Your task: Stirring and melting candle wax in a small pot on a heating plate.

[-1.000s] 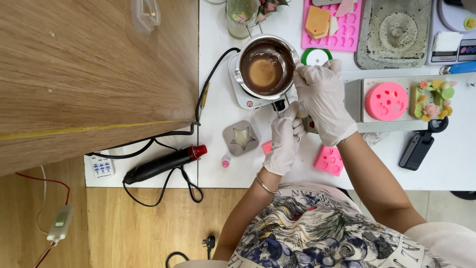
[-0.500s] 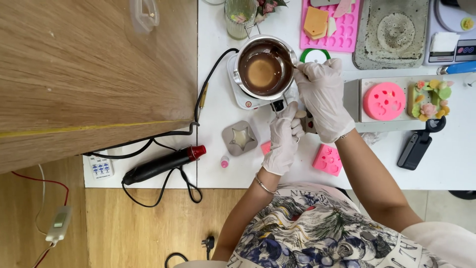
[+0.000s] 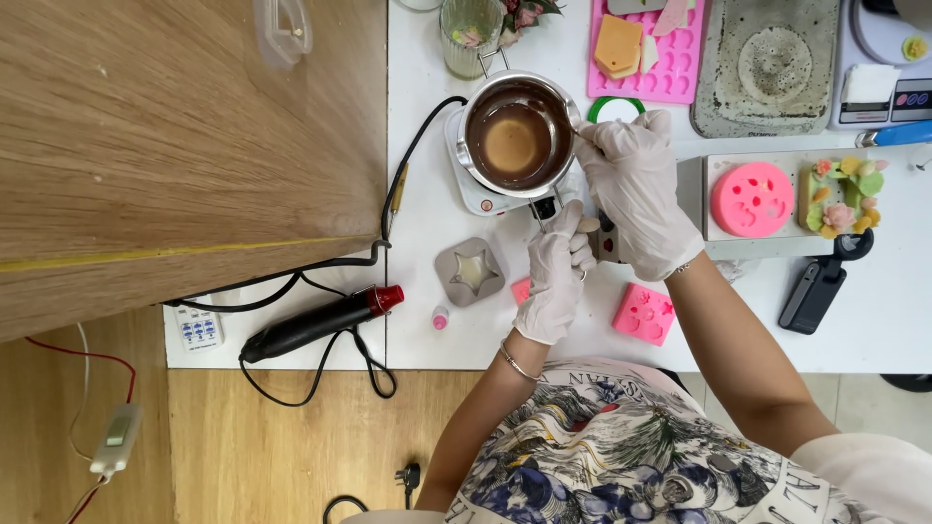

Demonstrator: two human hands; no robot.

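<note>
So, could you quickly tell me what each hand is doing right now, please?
Left hand: closed around the pot handle, just below the pot.
Right hand: fingers curled at the pot's rim; what it holds cannot be told.

I see open white tabletop (image 3: 427, 209) left of the round metal pot (image 3: 517, 136), crossed only by a black cable (image 3: 413, 155). To the right, a pink silicone mould tray (image 3: 652, 53), green tape roll (image 3: 614, 109) and grey block (image 3: 777, 194) crowd the way.
</note>
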